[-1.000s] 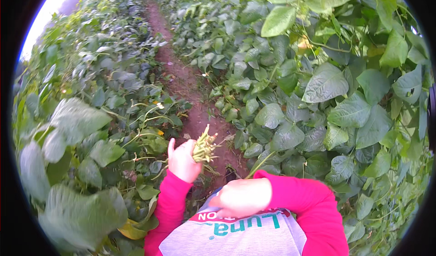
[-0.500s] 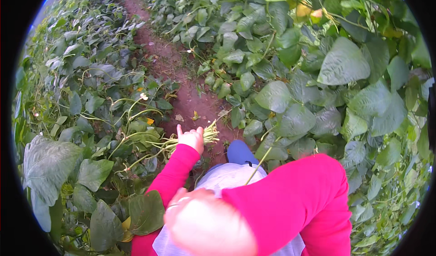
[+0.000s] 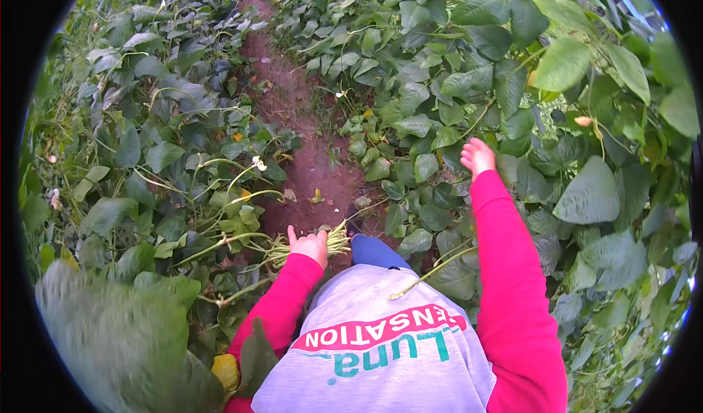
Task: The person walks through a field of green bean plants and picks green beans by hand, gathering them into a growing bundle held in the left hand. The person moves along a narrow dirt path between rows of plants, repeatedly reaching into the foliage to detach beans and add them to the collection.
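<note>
My left hand [image 3: 311, 247] is closed around a bundle of slim green bean pods [image 3: 337, 240], low over the path. One finger points upward, away from the bundle. The pods' ends stick out to the right of the fist, with more strands on the left side. My right hand [image 3: 479, 157] reaches out to the right, up against the leafy bean vines [image 3: 439, 131]. Its fingers look loosely spread, and nothing shows in them. A long thin stem or pod [image 3: 432, 272] slants across the front of my grey shirt [image 3: 395, 296], below the right hand.
A narrow reddish dirt path [image 3: 311, 171] runs ahead between two dense rows of vines. Large leaves [image 3: 121, 332] crowd close at the lower left, near a yellow leaf [image 3: 226, 373]. A small white flower [image 3: 258, 163] stands among stems left of the path.
My right hand has swung from in front of my body out to the vines on the right. The left hand still grips its pods in about the same place. The view has shifted slightly.
</note>
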A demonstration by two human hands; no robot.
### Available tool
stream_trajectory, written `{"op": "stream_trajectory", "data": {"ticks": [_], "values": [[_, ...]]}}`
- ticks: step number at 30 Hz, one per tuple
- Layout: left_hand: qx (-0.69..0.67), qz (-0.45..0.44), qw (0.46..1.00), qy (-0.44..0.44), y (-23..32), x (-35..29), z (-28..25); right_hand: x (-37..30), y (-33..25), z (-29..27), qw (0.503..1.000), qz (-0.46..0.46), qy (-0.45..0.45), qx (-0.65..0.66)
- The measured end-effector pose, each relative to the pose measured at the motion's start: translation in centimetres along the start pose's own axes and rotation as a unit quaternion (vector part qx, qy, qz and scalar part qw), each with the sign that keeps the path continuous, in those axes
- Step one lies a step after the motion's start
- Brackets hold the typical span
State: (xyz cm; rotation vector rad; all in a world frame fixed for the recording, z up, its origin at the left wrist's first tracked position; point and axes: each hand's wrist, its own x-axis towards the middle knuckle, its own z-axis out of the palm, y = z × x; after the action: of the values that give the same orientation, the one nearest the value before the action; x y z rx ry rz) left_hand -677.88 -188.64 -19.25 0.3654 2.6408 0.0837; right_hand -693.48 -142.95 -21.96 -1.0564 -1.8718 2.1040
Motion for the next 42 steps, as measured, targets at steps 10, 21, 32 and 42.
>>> {"op": "stream_trajectory", "data": {"ticks": [10, 21, 32, 42], "values": [[-0.038, -0.018, 0.999, -0.028, -0.6, 7.3, -3.2, 10.1, -0.1, -0.6, 0.997, -0.021, 0.059, 0.049], [-0.094, -0.033, 0.995, 0.004, -2.9, 13.8, -9.1, -0.1, -8.6, 0.5, 0.836, -0.336, 0.065, -0.429], [-0.126, -0.009, 0.992, 0.013, -4.2, 15.4, -11.6, 4.5, -11.9, 1.1, 0.448, -0.479, -0.157, -0.739], [-0.142, 0.057, 0.987, -0.049, -3.3, 16.9, -11.3, 7.0, -13.3, -0.6, 0.581, -0.318, -0.134, -0.737]]}}
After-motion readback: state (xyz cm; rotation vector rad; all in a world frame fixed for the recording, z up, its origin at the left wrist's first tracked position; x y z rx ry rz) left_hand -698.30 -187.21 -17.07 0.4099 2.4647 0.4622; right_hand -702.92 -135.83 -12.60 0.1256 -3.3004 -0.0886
